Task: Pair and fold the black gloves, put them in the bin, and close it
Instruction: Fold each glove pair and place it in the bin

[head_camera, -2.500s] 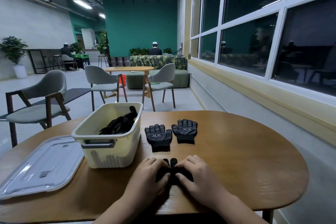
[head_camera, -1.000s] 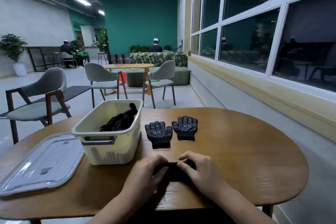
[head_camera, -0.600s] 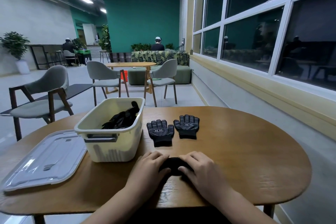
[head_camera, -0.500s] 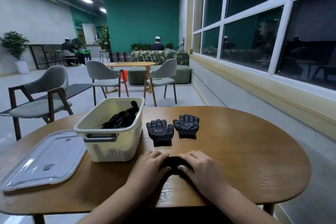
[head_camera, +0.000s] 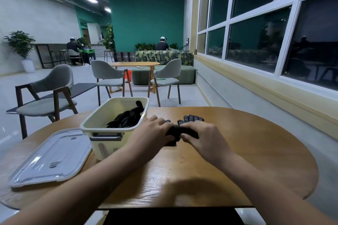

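1. The table point(head_camera: 247, 151) is wood with rounded ends. My things lie on its left half and middle. A grey chair point(head_camera: 47, 95) stands on the floor past its 10 o'clock edge.
2. The lid point(head_camera: 51, 157) lies flat at 8 o'clock, off the bin. Its right corner is just beside the bin's base, but I cannot tell if they touch.
3. The bin point(head_camera: 106, 148) stands upright and open at 10 o'clock. It is cream, and its grey handle faces me.
4. My left hand point(head_camera: 151, 133) is just right of the bin's near corner. Its fingers curl over the left end of the bundle and clamp it.
5. My right hand point(head_camera: 203, 137) mirrors it at 1 o'clock of the left. Its fingers and thumb pinch the bundle's right end.
6. The pile point(head_camera: 126, 119) of black gloves sits inside the bin against its right wall. One glove finger points up at the far right corner.
7. The bundle point(head_camera: 180, 131), a folded black pair, is between my two hands near the table's middle. I cannot tell whether it rests on the wood or is lifted clear.
8. The loose gloves point(head_camera: 193, 118) lie flat at 12 o'clock, just behind my knuckles, with their fingers pointing away. The right one's dotted fingers show. My left hand hides most of the left one.
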Action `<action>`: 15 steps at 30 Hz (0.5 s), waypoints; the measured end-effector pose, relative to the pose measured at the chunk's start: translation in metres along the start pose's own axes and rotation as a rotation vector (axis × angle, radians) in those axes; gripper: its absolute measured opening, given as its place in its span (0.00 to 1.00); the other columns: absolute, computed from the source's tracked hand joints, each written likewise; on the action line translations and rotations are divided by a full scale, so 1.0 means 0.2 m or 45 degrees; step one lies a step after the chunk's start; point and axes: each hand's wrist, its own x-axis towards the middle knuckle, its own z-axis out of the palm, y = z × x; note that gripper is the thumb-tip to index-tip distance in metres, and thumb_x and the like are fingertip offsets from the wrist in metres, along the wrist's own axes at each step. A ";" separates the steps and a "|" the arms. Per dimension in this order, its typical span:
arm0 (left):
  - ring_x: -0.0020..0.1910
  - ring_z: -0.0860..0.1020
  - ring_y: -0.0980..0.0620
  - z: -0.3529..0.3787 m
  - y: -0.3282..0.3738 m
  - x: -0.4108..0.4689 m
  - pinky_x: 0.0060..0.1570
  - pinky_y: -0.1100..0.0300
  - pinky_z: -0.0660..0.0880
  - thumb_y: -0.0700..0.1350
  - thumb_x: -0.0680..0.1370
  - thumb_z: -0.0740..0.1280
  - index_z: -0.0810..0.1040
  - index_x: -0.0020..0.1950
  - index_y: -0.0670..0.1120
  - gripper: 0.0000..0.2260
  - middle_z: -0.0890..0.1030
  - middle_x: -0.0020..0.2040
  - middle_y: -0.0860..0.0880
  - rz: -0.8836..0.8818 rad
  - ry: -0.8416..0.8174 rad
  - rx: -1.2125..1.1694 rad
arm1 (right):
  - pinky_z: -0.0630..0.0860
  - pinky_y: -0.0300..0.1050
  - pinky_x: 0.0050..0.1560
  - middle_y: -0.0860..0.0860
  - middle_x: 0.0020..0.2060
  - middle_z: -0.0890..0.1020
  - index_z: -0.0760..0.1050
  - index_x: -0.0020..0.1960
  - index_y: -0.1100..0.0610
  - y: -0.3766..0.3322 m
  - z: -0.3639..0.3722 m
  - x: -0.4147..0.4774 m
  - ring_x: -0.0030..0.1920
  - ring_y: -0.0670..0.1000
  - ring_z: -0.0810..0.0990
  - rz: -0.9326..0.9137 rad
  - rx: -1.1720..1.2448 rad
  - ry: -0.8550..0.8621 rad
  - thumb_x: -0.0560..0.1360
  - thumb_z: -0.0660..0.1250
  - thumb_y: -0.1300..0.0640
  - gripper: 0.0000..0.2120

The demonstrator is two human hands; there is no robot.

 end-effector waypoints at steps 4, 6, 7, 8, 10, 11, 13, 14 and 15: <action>0.50 0.79 0.49 -0.19 -0.19 0.04 0.50 0.50 0.79 0.56 0.82 0.67 0.82 0.66 0.51 0.16 0.84 0.51 0.52 -0.026 0.076 -0.095 | 0.79 0.46 0.49 0.46 0.46 0.86 0.85 0.59 0.50 -0.14 -0.01 0.24 0.46 0.47 0.82 -0.093 -0.006 0.072 0.78 0.75 0.51 0.11; 0.49 0.80 0.49 -0.26 -0.31 0.03 0.48 0.49 0.79 0.55 0.81 0.70 0.84 0.64 0.52 0.14 0.84 0.51 0.52 -0.066 0.045 -0.178 | 0.81 0.50 0.49 0.48 0.45 0.87 0.85 0.59 0.51 -0.21 0.04 0.36 0.46 0.50 0.83 -0.116 -0.013 0.067 0.78 0.75 0.49 0.11; 0.49 0.81 0.48 -0.29 -0.37 0.02 0.47 0.49 0.79 0.55 0.81 0.71 0.84 0.64 0.53 0.14 0.85 0.51 0.52 -0.079 0.023 -0.193 | 0.82 0.52 0.49 0.49 0.46 0.87 0.84 0.59 0.51 -0.25 0.08 0.41 0.46 0.51 0.83 -0.122 -0.011 0.057 0.78 0.75 0.48 0.12; 0.48 0.81 0.47 -0.31 -0.42 0.01 0.47 0.49 0.80 0.54 0.80 0.72 0.85 0.64 0.53 0.14 0.85 0.51 0.51 -0.093 0.016 -0.191 | 0.82 0.52 0.49 0.49 0.46 0.87 0.84 0.59 0.50 -0.29 0.12 0.46 0.46 0.52 0.84 -0.128 -0.009 0.051 0.78 0.75 0.47 0.12; 0.47 0.82 0.46 -0.34 -0.53 -0.03 0.46 0.49 0.81 0.51 0.79 0.74 0.85 0.64 0.52 0.13 0.86 0.51 0.49 -0.132 0.009 -0.176 | 0.83 0.53 0.50 0.51 0.48 0.87 0.84 0.60 0.50 -0.36 0.19 0.54 0.48 0.53 0.84 -0.120 0.000 0.028 0.78 0.74 0.47 0.13; 0.45 0.83 0.45 -0.35 -0.58 -0.04 0.45 0.49 0.81 0.50 0.79 0.75 0.86 0.63 0.52 0.13 0.86 0.50 0.49 -0.158 -0.002 -0.165 | 0.83 0.52 0.51 0.51 0.49 0.87 0.84 0.61 0.51 -0.40 0.22 0.59 0.49 0.54 0.84 -0.111 0.007 0.005 0.78 0.74 0.47 0.13; 0.43 0.83 0.45 -0.35 -0.66 -0.07 0.44 0.50 0.81 0.50 0.78 0.76 0.86 0.62 0.53 0.13 0.86 0.47 0.49 -0.213 -0.033 -0.140 | 0.83 0.51 0.52 0.52 0.50 0.87 0.84 0.61 0.51 -0.47 0.29 0.66 0.50 0.54 0.84 -0.100 -0.009 -0.059 0.79 0.74 0.48 0.13; 0.43 0.82 0.46 -0.35 -0.70 -0.09 0.43 0.50 0.81 0.50 0.78 0.76 0.87 0.61 0.53 0.12 0.87 0.47 0.50 -0.237 -0.060 -0.128 | 0.83 0.51 0.52 0.52 0.50 0.87 0.84 0.60 0.51 -0.49 0.32 0.69 0.51 0.54 0.83 -0.092 -0.019 -0.088 0.79 0.74 0.48 0.12; 0.43 0.83 0.47 -0.34 -0.74 -0.10 0.44 0.50 0.81 0.50 0.78 0.76 0.87 0.61 0.54 0.12 0.87 0.47 0.51 -0.255 -0.085 -0.117 | 0.83 0.51 0.51 0.52 0.50 0.86 0.84 0.60 0.51 -0.52 0.35 0.71 0.51 0.54 0.83 -0.075 -0.020 -0.113 0.79 0.74 0.49 0.12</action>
